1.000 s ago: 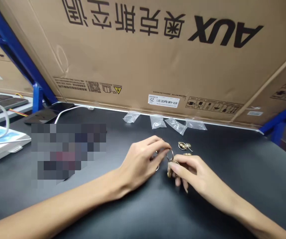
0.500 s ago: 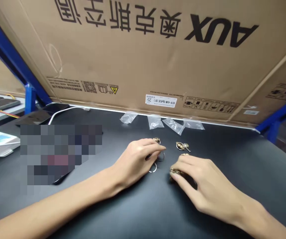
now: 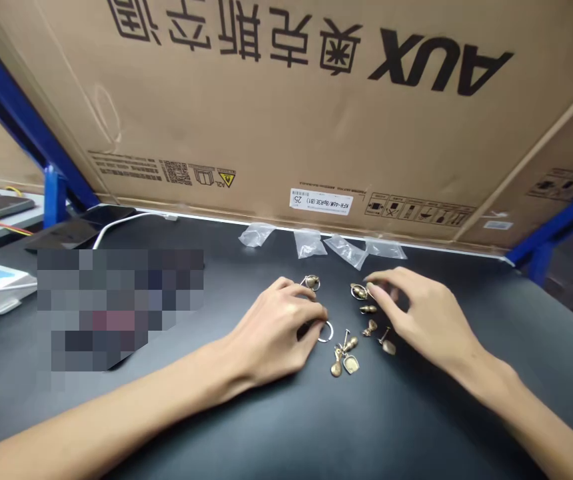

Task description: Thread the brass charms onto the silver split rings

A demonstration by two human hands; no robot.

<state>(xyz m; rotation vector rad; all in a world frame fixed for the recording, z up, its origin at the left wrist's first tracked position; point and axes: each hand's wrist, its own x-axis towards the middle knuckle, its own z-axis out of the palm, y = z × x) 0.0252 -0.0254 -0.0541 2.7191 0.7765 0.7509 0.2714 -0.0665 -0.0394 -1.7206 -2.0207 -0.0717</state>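
Note:
My left hand (image 3: pixel 284 327) rests on the black table, its thumb and fingers closed on a silver key ring (image 3: pixel 327 339). Just beyond it lies a ring with brass charms (image 3: pixel 311 283). My right hand (image 3: pixel 424 317) pinches the edge of another key ring with brass charms (image 3: pixel 359 292). Between the hands are loose brass pieces: a gourd-shaped charm (image 3: pixel 368 309), a small charm (image 3: pixel 370 327), and a flat scoop-like piece (image 3: pixel 389 347) beside a thin pin. Nearer me, a cluster holds a shovel-shaped charm (image 3: pixel 351 364), a spoon-like one (image 3: pixel 336 368) and another gourd shape (image 3: pixel 350 343).
Several clear plastic bags (image 3: pixel 310 244) lie along the back edge. Behind them stands a large cardboard box (image 3: pixel 266 133) between blue frame posts (image 3: pixel 54 197). At left are a dark phone-like slab (image 3: pixel 79 230), a white cable (image 3: pixel 116 223) and a blurred-out patch.
My right hand has let go of brass charms, now spread on the table, and moved away from me to the ringed charms. My left fingers have shifted slightly at the silver ring.

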